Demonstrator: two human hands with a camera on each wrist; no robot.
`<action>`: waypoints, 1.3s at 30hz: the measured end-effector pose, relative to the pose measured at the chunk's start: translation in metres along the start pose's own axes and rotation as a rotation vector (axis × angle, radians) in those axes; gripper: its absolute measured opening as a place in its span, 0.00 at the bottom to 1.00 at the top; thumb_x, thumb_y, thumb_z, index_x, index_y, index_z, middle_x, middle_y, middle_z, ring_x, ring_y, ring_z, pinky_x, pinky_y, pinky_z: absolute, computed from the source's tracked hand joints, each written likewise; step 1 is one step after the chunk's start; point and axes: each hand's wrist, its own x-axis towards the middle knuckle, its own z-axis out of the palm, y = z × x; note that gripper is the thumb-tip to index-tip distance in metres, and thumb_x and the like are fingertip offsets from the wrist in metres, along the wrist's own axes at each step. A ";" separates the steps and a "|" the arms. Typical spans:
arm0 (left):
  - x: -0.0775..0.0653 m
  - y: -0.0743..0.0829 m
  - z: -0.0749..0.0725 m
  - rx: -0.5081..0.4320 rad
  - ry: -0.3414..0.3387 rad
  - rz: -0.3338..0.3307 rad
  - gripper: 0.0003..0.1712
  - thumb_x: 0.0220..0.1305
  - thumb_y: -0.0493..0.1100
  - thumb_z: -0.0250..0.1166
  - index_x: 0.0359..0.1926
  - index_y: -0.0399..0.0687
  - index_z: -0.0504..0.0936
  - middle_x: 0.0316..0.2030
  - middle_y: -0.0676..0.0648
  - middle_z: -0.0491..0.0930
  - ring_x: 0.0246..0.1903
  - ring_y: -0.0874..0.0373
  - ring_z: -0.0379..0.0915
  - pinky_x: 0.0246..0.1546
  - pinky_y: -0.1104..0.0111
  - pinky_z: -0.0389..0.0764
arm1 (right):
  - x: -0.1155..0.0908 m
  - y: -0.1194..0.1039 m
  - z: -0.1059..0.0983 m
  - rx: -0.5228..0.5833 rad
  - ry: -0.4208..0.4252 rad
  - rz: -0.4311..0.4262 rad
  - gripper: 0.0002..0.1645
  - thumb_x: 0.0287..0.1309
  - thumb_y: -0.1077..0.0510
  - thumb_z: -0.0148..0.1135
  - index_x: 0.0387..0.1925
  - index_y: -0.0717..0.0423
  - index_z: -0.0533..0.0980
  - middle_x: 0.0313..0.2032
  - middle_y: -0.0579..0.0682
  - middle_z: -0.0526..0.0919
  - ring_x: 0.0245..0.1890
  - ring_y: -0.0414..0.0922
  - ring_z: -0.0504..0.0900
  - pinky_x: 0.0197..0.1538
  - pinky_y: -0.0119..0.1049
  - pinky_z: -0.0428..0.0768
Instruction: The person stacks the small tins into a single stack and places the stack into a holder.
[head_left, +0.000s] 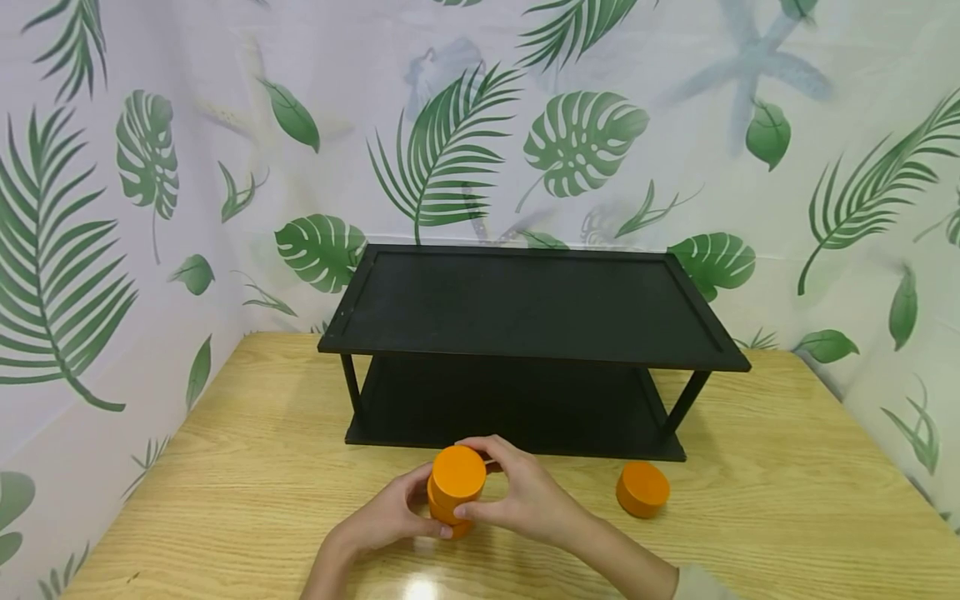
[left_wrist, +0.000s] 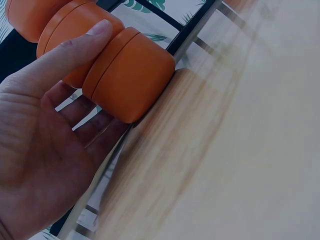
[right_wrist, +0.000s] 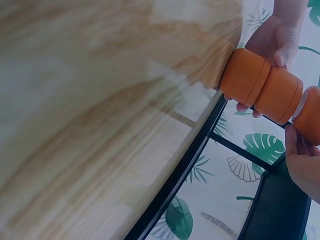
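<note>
Small round lidded orange jars are stacked on the table in front of the black shelf. The bottom jar (left_wrist: 132, 75) stands on the wood, and the middle jar (right_wrist: 277, 95) sits on it. My left hand (head_left: 382, 517) grips these two low down, its thumb across their joint in the left wrist view. Above them, my right hand (head_left: 525, 500) pinches the top jar (head_left: 458, 472) between thumb and fingers. A thin light gap shows between top and middle jars in the right wrist view. Another orange jar (head_left: 642, 489) stands apart on the right.
A black two-level shelf (head_left: 525, 304) stands behind the hands, its upper board on thin posts above the lower board (head_left: 510, 404). The wooden table (head_left: 247, 467) spreads around it. A leaf-printed cloth (head_left: 480, 167) hangs behind and at the sides.
</note>
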 end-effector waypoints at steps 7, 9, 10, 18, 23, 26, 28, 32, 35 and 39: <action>0.000 -0.002 0.000 -0.006 -0.003 0.003 0.38 0.53 0.36 0.69 0.64 0.49 0.64 0.58 0.50 0.67 0.57 0.53 0.62 0.61 0.51 0.55 | 0.001 0.000 0.002 0.003 -0.015 0.009 0.34 0.45 0.51 0.71 0.55 0.53 0.69 0.47 0.41 0.73 0.46 0.41 0.73 0.51 0.40 0.74; 0.000 -0.002 0.000 -0.006 -0.007 0.009 0.37 0.53 0.36 0.69 0.63 0.49 0.64 0.58 0.49 0.67 0.56 0.53 0.63 0.60 0.52 0.56 | 0.002 0.000 0.002 0.001 -0.017 0.013 0.35 0.45 0.50 0.71 0.55 0.53 0.69 0.47 0.41 0.73 0.45 0.41 0.73 0.51 0.41 0.74; 0.000 -0.001 0.000 -0.007 -0.010 0.015 0.37 0.53 0.37 0.69 0.63 0.48 0.64 0.58 0.49 0.68 0.56 0.52 0.63 0.60 0.52 0.57 | 0.002 0.000 0.002 0.000 -0.018 0.013 0.35 0.45 0.50 0.71 0.55 0.53 0.69 0.47 0.41 0.73 0.45 0.41 0.74 0.51 0.42 0.74; 0.000 -0.001 -0.001 -0.016 -0.015 0.015 0.36 0.53 0.37 0.69 0.63 0.47 0.64 0.57 0.49 0.68 0.55 0.52 0.64 0.60 0.53 0.58 | 0.003 0.001 0.003 -0.009 -0.019 0.016 0.36 0.45 0.51 0.72 0.55 0.55 0.69 0.47 0.42 0.74 0.44 0.41 0.74 0.51 0.43 0.74; 0.001 -0.002 -0.001 -0.023 -0.020 0.017 0.36 0.53 0.37 0.69 0.63 0.48 0.64 0.57 0.48 0.68 0.56 0.52 0.63 0.60 0.51 0.56 | 0.004 0.002 0.003 -0.010 -0.020 0.023 0.36 0.45 0.51 0.72 0.55 0.55 0.69 0.46 0.42 0.73 0.45 0.41 0.73 0.51 0.43 0.74; 0.000 -0.002 -0.001 -0.031 -0.017 0.012 0.36 0.53 0.37 0.69 0.63 0.47 0.64 0.57 0.48 0.68 0.55 0.51 0.63 0.60 0.52 0.57 | 0.004 0.002 0.003 -0.011 -0.021 0.023 0.36 0.45 0.50 0.72 0.55 0.54 0.69 0.46 0.41 0.73 0.45 0.41 0.73 0.51 0.44 0.74; 0.000 -0.001 -0.001 -0.035 -0.013 0.005 0.36 0.53 0.36 0.68 0.63 0.47 0.64 0.57 0.48 0.68 0.55 0.52 0.63 0.60 0.52 0.57 | 0.004 0.003 0.003 -0.012 -0.021 0.022 0.36 0.45 0.50 0.72 0.55 0.54 0.69 0.46 0.41 0.74 0.44 0.41 0.74 0.51 0.44 0.74; -0.001 0.000 0.000 -0.034 -0.008 -0.004 0.37 0.54 0.36 0.68 0.64 0.46 0.63 0.57 0.48 0.68 0.55 0.52 0.64 0.60 0.53 0.58 | 0.004 0.003 0.004 -0.014 -0.020 0.025 0.36 0.45 0.50 0.72 0.56 0.54 0.69 0.46 0.41 0.74 0.44 0.41 0.73 0.51 0.44 0.74; -0.001 0.000 0.000 -0.032 -0.008 -0.007 0.38 0.54 0.36 0.68 0.64 0.46 0.63 0.58 0.48 0.68 0.55 0.52 0.64 0.60 0.53 0.59 | 0.004 0.003 0.004 -0.020 -0.022 0.027 0.36 0.45 0.50 0.71 0.56 0.54 0.69 0.46 0.41 0.74 0.44 0.41 0.73 0.51 0.44 0.74; -0.001 0.000 0.000 -0.039 -0.007 -0.011 0.37 0.53 0.36 0.68 0.64 0.46 0.63 0.58 0.48 0.68 0.55 0.52 0.63 0.60 0.53 0.59 | 0.005 0.003 0.004 -0.029 -0.027 0.033 0.36 0.45 0.49 0.71 0.56 0.54 0.69 0.46 0.41 0.73 0.44 0.41 0.74 0.50 0.44 0.74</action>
